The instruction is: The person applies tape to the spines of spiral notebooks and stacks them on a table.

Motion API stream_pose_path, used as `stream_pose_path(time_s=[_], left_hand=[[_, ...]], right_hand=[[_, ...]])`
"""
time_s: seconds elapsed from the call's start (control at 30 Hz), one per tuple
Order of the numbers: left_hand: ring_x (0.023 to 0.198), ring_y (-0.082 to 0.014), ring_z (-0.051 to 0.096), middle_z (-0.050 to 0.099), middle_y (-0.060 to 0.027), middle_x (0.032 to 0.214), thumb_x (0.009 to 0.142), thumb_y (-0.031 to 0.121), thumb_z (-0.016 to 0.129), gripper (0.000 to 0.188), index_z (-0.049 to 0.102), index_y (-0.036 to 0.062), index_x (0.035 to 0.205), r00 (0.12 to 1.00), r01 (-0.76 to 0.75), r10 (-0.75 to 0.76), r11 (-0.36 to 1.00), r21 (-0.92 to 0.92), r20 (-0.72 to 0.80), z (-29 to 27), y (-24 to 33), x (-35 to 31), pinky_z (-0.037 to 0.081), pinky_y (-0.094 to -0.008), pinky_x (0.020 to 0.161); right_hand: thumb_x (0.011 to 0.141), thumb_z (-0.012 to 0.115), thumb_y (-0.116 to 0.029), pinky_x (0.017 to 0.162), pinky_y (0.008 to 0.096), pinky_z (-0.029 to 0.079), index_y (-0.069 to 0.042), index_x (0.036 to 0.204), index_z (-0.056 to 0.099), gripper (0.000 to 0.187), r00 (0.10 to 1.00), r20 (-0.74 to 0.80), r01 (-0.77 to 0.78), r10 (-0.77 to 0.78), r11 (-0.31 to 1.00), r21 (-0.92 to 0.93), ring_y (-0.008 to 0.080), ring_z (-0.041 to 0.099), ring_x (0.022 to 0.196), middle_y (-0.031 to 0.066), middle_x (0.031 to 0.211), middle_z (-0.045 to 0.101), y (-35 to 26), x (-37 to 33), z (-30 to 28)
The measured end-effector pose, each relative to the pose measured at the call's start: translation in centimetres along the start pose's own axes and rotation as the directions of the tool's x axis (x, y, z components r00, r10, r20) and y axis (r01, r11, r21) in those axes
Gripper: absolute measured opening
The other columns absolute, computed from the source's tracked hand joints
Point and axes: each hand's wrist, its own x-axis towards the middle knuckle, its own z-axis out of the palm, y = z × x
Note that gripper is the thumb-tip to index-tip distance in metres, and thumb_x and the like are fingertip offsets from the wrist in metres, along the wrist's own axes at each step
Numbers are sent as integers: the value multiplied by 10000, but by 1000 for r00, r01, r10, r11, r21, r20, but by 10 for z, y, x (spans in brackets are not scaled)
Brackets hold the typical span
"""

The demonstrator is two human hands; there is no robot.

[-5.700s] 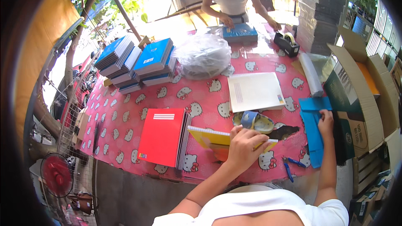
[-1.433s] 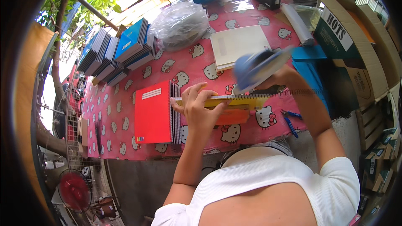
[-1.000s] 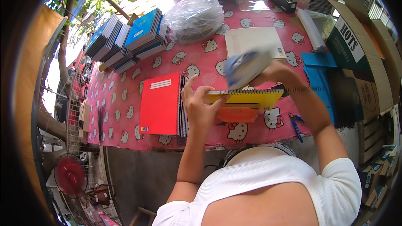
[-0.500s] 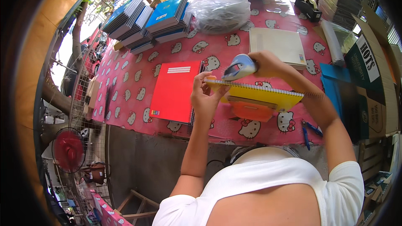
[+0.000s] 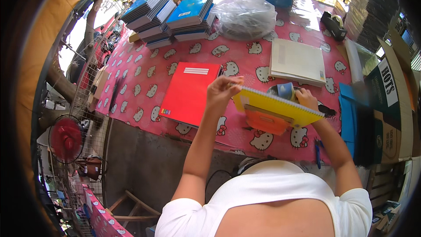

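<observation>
A yellow spiral notebook (image 5: 280,105) is held tilted over the table, its coil edge uppermost. My left hand (image 5: 223,91) is closed in a pinch at its left corner. Behind its coil edge, my right hand (image 5: 307,99) is closed on a blue-and-grey rounded tool (image 5: 286,91), partly hidden by the notebook. Dark coil wire (image 5: 328,111) sticks out past the notebook's right end. Just below the notebook shows an orange flat piece (image 5: 265,123), partly covered. To the left, a red spiral notebook (image 5: 190,92) lies flat; a cream notebook stack (image 5: 297,61) lies behind my right hand.
Blue notebook stacks (image 5: 188,15) stand at the back left, beside a clear plastic bag (image 5: 245,19). A black tape dispenser (image 5: 334,25), cardboard boxes (image 5: 386,92) and blue folders (image 5: 347,114) line the right side. Blue-handled pliers (image 5: 318,153) lie near the front edge.
My right hand, with the blue-and-grey tool, has moved right and down along the coil edge of the yellow notebook. My left hand stays at the left corner. The whole view has shifted slightly.
</observation>
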Motion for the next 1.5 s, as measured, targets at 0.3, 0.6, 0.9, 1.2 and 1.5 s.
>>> stream_pose_path(time_s=[0.3,0.6,0.9,1.2,1.5], left_hand=[[799,-199,672,678,-142,932,781,38,731,122,645,7,861,593,-656,802,427,622,75,35,140,-60,555,-293,708],[766,-148,688,698,-144,872,715,-15,789,149,656,-21,781,959,-279,253,748,603,131,107,12,-86,555,-223,620],[801,-168,696,701,-152,878,697,-40,784,177,679,-28,839,928,-359,332,683,636,168,113,12,-84,561,-232,629],[852,-184,692,692,-169,943,686,-174,655,209,657,-36,844,931,-362,318,753,549,178,102,7,-83,561,-278,709],[926,-214,642,644,-154,1007,850,59,688,169,523,26,846,609,-465,643,764,447,-465,-26,76,-5,553,-298,727]], right_hand=[[759,710,-410,1046,520,307,-14,1315,454,729,967,-37,-244,254,954,172,391,383,1276,186,1397,390,62,-195,18],[842,652,-295,955,506,382,-103,1273,538,485,911,-11,-393,413,876,280,317,473,1180,172,1229,505,0,-214,-5],[750,768,-167,737,346,534,-13,1041,608,366,846,-509,442,-163,748,496,272,637,832,140,953,622,-100,-150,-92],[906,649,-234,646,223,519,28,1011,646,282,769,440,-604,-464,-299,739,122,645,715,108,866,683,-65,-110,-76],[741,783,-196,865,350,483,-2,1053,638,395,966,-87,-149,244,800,582,247,610,1008,114,1008,641,17,-149,-24]])
